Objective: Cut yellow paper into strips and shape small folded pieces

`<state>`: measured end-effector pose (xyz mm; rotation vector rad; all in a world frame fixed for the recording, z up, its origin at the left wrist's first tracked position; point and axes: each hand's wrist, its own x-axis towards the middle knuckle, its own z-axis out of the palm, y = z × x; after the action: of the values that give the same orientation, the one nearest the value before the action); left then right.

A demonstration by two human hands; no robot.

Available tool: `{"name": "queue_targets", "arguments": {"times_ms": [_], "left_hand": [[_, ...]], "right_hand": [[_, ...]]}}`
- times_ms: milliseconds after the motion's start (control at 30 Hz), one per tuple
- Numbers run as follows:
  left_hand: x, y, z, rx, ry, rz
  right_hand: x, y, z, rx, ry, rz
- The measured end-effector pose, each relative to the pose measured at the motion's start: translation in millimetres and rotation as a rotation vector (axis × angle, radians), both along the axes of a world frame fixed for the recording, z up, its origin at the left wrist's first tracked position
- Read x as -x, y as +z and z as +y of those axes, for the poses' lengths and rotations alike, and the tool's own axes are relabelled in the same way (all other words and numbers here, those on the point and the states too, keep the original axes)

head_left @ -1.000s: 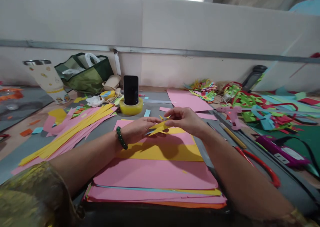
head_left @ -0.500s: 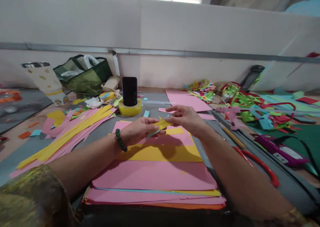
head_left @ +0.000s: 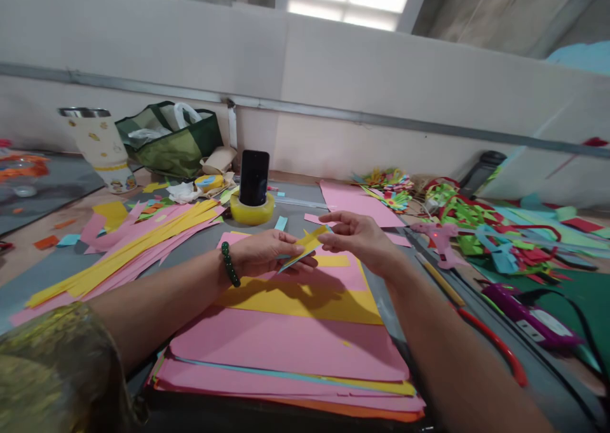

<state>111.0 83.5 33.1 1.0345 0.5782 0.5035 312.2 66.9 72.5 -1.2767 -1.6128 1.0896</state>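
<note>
Between both hands, a small yellow paper piece [head_left: 312, 239] with a light blue layer under it is held above a stack of coloured paper. My left hand [head_left: 269, 253] pinches its left end between thumb and fingers, a green bead bracelet on the wrist. At the right end, my right hand [head_left: 355, 236] grips it with thumb and fingertips. Below lie a yellow sheet [head_left: 305, 303] and a pink sheet [head_left: 286, 347] on top of the stack. A narrow yellow strip [head_left: 333, 261] rests just under the hands.
Yellow and pink strips [head_left: 128, 255] fan out at left. A phone [head_left: 254, 178] stands in a yellow tape roll [head_left: 251, 209]. At right are a pink glue gun [head_left: 441, 239], a yellow stick [head_left: 441, 279], red scissor handles [head_left: 495, 344], a purple power strip [head_left: 531, 315] and curled paper scraps.
The view has tilted and shifted slightly. My right hand's fingers have opened out a little at the paper, and the yellow piece now shows more of its face; both hands still hold it.
</note>
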Motion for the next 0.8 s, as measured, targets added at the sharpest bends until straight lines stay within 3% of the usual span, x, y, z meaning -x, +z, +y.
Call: {"name": "queue_targets", "arguments": {"times_ms": [500, 800], "left_hand": [[-3.1, 1.8, -5.7, -0.085, 0.05, 0.057], [-2.9, 9.0, -3.4, 0.042, -0.012, -0.003]], "right_hand": [[3.8, -1.0, -1.5, -0.018, -0.047, 0.037], [4.1, -0.7, -0.4, -0.064, -0.092, 0.022]]}}
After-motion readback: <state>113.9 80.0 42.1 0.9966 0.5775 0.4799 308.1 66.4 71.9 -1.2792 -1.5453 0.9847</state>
